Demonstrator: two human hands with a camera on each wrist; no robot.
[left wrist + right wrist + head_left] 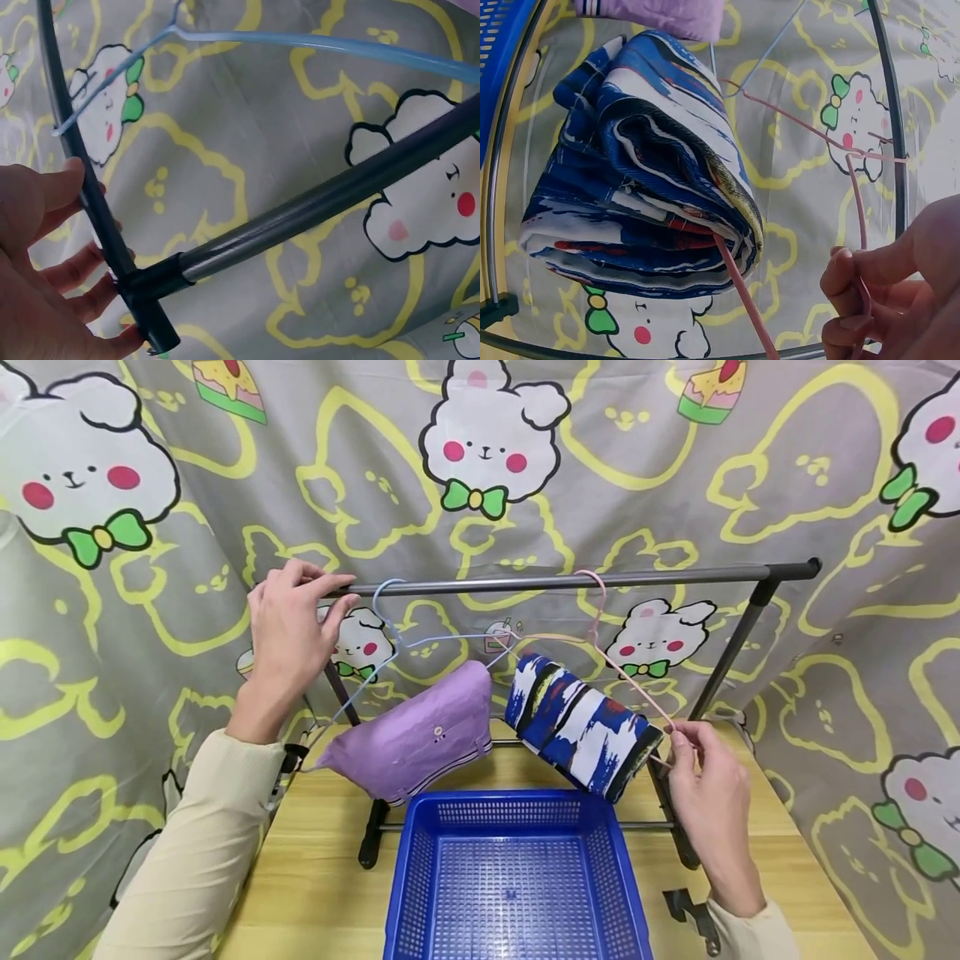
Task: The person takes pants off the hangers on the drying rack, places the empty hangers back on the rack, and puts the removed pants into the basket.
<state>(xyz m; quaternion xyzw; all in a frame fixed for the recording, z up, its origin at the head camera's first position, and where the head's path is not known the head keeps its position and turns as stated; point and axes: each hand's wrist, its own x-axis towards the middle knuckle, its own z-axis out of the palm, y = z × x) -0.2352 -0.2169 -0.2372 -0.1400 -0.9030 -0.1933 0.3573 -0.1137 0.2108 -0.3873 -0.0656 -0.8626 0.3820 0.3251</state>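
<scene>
My left hand [292, 618] grips the left end of the clothes rack's top bar [487, 585], thumb on one side and fingers on the other in the left wrist view. Beside it a blue hanger [386, 602] hooks over the bar, with a folded purple garment [420, 727] draped on it. Further right hangs a pink hanger [600, 602], carrying a folded blue, white and black patterned garment [581, 722]. My right hand [712, 802] pinches this hanger's lower right corner, which tilts downward; the fingers [847, 285] curl round its wire in the right wrist view.
A blue plastic basket [405, 860] stands on the wooden table [315, 852] in front of the rack, below the garments. The rack's dark feet [371, 843] flank it. A patterned grey curtain [660, 468] surrounds the table at the back and sides.
</scene>
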